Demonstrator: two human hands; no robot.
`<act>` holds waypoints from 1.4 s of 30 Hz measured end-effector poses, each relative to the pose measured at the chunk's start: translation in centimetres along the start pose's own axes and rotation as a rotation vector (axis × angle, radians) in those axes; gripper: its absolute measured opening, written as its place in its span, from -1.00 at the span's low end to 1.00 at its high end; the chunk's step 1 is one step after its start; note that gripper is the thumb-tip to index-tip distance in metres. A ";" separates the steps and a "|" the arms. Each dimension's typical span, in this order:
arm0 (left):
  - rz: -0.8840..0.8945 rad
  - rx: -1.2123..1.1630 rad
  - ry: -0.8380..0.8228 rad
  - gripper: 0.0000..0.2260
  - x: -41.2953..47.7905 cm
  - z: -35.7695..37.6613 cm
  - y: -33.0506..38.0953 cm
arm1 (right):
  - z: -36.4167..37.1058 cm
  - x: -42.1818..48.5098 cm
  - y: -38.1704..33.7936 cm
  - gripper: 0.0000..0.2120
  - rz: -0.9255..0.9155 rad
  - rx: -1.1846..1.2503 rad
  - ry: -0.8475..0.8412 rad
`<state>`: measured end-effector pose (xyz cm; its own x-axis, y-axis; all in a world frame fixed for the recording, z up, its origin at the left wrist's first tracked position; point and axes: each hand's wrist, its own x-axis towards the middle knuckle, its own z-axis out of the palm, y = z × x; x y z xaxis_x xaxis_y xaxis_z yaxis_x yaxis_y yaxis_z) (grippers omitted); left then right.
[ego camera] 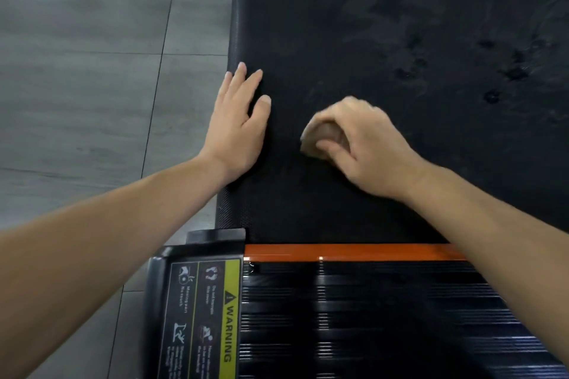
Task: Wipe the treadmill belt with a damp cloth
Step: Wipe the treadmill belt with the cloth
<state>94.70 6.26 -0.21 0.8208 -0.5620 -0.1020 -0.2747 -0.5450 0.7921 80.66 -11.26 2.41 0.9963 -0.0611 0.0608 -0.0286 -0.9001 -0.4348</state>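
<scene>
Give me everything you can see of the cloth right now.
The cloth is a tan-brown wad, bunched up and slightly blurred. Most of it hides inside the grip of the right hand, whose fingers and thumb curl round it. It rests on the black treadmill belt. Whether it is damp cannot be told.

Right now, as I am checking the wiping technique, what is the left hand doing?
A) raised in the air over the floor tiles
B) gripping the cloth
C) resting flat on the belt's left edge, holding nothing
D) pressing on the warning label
C: the left hand lies with straight fingers on the belt at its left edge, while the right hand grips the bunched cloth.
</scene>
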 end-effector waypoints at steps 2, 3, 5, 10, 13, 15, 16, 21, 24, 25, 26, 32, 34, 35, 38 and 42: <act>-0.013 -0.030 0.010 -0.56 0.0 0.0 0.0 | 0.2 0.4 -0.1 -0.65 0.041 -0.039 0.029; -0.015 -0.027 0.014 -0.56 0.0 0.1 0.0 | 0.5 -0.1 -0.8 -0.61 0.012 -0.073 0.001; -0.018 0.007 0.010 -0.56 -0.1 0.0 0.1 | 1.2 -1.7 -2.3 -0.60 -0.084 -0.068 -0.056; 0.016 0.276 -0.066 -0.49 0.4 -0.4 0.9 | -0.3 2.8 2.0 -0.69 -0.005 -0.052 0.103; 0.003 0.330 -0.109 -0.45 2.7 -0.6 1.7 | -1.3 7.3 4.8 -0.69 0.239 -0.019 0.239; 0.022 0.327 -0.128 -0.45 5.0 -0.8 1.7 | -0.7 7.3 4.0 -0.72 0.195 0.001 0.229; 0.029 0.308 -0.133 -0.45 6.2 -1.0 1.6 | -0.3 6.4 3.1 -0.73 0.134 0.010 0.192; 0.136 0.362 -0.173 -0.45 10.5 -1.9 1.0 | -0.4 5.5 2.9 -0.72 0.046 0.042 0.105; 0.170 0.357 -0.145 -0.44 12.4 -2.0 1.0 | -1.6 11.2 6.1 -0.76 0.266 0.055 0.241; 0.177 0.354 -0.135 -0.43 13.1 -2.0 1.0 | -2.0 12.5 6.6 -0.76 0.333 0.066 0.270; 0.184 0.359 -0.135 -0.42 13.8 -2.0 1.1 | -1.9 13.3 6.8 -0.77 0.360 0.061 0.277; 0.196 0.402 -0.137 -0.42 15.5 -1.5 1.2 | -1.7 9.6 4.7 -0.78 0.036 -0.026 0.115; 0.206 0.384 -0.109 -0.45 15.3 -1.3 1.2 | -2.3 12.3 6.6 -0.74 0.065 -0.089 0.155; 0.208 0.371 -0.100 -0.46 15.3 -1.3 1.1 | -2.5 14.3 7.8 -0.74 0.133 -0.110 0.204; 0.204 0.322 -0.078 -0.48 15.6 -1.3 0.8 | -2.5 18.5 9.8 -0.77 0.299 -0.085 0.331; 0.199 0.316 -0.066 -0.46 15.7 -1.1 0.6 | -1.5 16.2 7.6 -0.75 0.124 -0.022 0.217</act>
<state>107.99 -2.25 -0.71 0.7046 -0.7095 -0.0111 -0.5753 -0.5803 0.5764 96.43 -19.69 1.41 0.9444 -0.2607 0.2003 -0.1539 -0.8890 -0.4312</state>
